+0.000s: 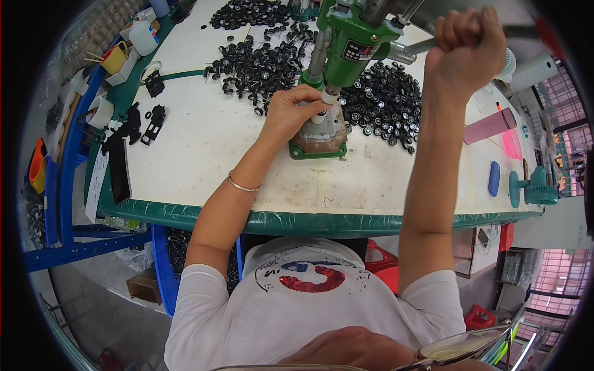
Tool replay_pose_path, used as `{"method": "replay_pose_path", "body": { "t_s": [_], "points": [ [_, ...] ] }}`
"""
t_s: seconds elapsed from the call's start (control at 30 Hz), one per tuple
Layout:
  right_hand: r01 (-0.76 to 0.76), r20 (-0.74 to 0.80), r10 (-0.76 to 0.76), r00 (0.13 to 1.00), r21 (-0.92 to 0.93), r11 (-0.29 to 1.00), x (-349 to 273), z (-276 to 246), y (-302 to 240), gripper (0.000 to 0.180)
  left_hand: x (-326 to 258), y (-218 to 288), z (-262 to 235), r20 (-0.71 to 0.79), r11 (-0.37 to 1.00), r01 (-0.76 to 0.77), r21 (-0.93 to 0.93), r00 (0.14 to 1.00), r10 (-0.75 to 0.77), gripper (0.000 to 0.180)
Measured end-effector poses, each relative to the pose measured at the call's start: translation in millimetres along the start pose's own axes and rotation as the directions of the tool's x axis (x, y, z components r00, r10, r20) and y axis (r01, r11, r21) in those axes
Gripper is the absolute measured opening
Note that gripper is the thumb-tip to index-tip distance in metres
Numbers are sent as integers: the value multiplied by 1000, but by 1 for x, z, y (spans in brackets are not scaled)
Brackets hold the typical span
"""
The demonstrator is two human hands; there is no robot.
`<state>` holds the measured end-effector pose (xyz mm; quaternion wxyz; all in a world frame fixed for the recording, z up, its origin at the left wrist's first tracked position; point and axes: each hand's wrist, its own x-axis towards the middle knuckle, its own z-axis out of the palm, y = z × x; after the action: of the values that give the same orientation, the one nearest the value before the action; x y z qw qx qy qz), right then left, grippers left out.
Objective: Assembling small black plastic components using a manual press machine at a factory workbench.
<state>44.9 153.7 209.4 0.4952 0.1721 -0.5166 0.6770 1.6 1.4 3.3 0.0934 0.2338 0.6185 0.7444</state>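
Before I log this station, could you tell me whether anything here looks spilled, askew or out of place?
Mostly orderly. Small black wheels lie in loose heaps around the green press, a few strays scattered apart. The left hand works under the ram; the right hand grips the lever.

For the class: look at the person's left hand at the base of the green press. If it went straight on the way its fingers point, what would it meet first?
The left hand points right, toward the press. Its fingertips already seem to touch the small white part under the ram, so that would likely come first, then the green hand press base. Depth is hard to judge.
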Motion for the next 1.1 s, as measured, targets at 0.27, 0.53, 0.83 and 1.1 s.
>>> {"method": "replay_pose_path", "body": {
  "t_s": [0.27,0.53,0.83,1.1],
  "points": [
    [49,60,-50,997,11,999,-3,-11,3,36,-4,0,3,-49,998,36,-55,998,-39,32],
    [-375,6,379,925,-139,917,65,-5,56,22,0,9,-4,-7,990,21,-140,1000,-22,22],
    [-495,230,509,829,-120,861,56,-49,75,25,-10,-3,-92,-220,968,248,33,947,-235,13],
    [-460,-9,654,756,-719,521,-56,-148,70,25,-24,-8,-79,-42,525,-53,850,985,167,12]
  ]
}}
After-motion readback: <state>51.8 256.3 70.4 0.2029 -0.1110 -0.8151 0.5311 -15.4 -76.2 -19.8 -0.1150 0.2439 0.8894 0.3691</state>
